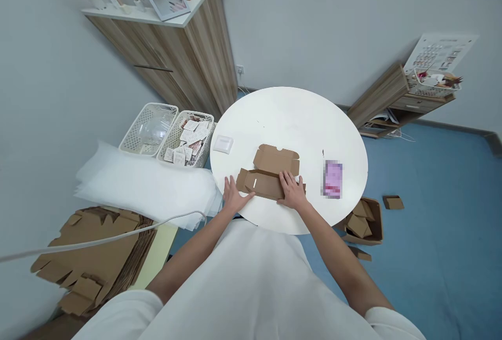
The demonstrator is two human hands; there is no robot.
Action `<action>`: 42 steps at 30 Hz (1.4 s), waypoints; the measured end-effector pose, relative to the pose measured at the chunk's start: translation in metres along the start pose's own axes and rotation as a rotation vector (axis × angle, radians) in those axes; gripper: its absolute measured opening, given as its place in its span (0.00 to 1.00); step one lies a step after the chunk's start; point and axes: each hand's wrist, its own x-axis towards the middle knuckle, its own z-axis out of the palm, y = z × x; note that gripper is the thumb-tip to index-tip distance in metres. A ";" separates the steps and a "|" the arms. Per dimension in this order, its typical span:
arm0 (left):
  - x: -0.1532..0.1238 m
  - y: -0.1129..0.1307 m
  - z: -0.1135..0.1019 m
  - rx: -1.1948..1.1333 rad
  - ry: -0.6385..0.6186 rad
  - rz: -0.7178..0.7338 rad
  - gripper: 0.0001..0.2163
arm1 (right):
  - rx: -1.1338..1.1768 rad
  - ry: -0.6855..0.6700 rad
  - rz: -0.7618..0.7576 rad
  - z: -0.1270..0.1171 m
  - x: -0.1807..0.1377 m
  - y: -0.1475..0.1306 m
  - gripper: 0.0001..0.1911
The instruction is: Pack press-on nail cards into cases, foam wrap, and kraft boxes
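A brown cardboard box (266, 185), partly folded with its lid flap (276, 159) laid back, rests on the round white table (290, 115) in front of me. My left hand (234, 196) is at the box's left end, fingers spread, thumb toward its near edge. Across the box's right end lies my right hand (291, 190), its fingers stretched out over the cardboard. Part of that end is hidden under the hand. To the right on the table is a blurred purple rectangular item (333, 179). A small clear-and-white packet (223, 144) lies at the table's left.
Left of the table stand two white baskets, one holding cards (192, 138), beside white foam sheets (149, 183). Flattened cardboard (98, 246) is stacked at lower left, with a pale cable (117, 237) crossing above. A carton of folded boxes (364, 219) sits on the blue floor, right.
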 end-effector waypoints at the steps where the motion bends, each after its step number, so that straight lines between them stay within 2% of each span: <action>1: -0.001 -0.009 0.002 -0.105 -0.001 -0.060 0.49 | 0.010 0.005 0.001 0.001 -0.001 0.000 0.57; 5: 0.007 -0.023 0.011 -0.439 -0.063 -0.122 0.45 | 0.042 0.018 -0.003 0.005 -0.004 -0.002 0.56; 9: 0.021 -0.015 0.011 -0.440 -0.027 -0.156 0.35 | 0.067 0.021 -0.021 0.009 -0.006 -0.004 0.55; 13: 0.026 -0.008 0.004 -0.439 -0.114 -0.014 0.25 | 0.103 0.034 -0.041 0.011 -0.006 -0.005 0.54; 16: 0.025 -0.005 0.001 -0.368 -0.155 0.073 0.20 | 0.118 0.036 -0.044 0.011 -0.006 -0.006 0.54; 20: 0.018 0.003 0.002 -0.276 -0.108 0.137 0.20 | 0.096 0.026 -0.027 0.011 -0.007 -0.009 0.53; 25: 0.009 0.019 0.003 -0.260 -0.174 0.199 0.22 | 0.106 0.041 -0.032 0.012 -0.006 -0.013 0.53; 28: 0.007 0.024 0.000 -0.270 -0.206 0.197 0.24 | 0.118 0.053 -0.023 0.013 -0.006 -0.015 0.55; 31: 0.009 0.026 -0.002 -0.271 -0.215 0.127 0.20 | 0.090 0.037 -0.038 0.013 -0.007 -0.016 0.58; 35: 0.015 0.029 -0.003 -0.074 -0.217 0.025 0.15 | 0.045 0.018 -0.073 0.015 -0.010 -0.019 0.60; 42: 0.019 0.028 -0.004 0.145 -0.247 0.054 0.08 | 0.008 0.002 -0.095 0.019 -0.013 -0.021 0.60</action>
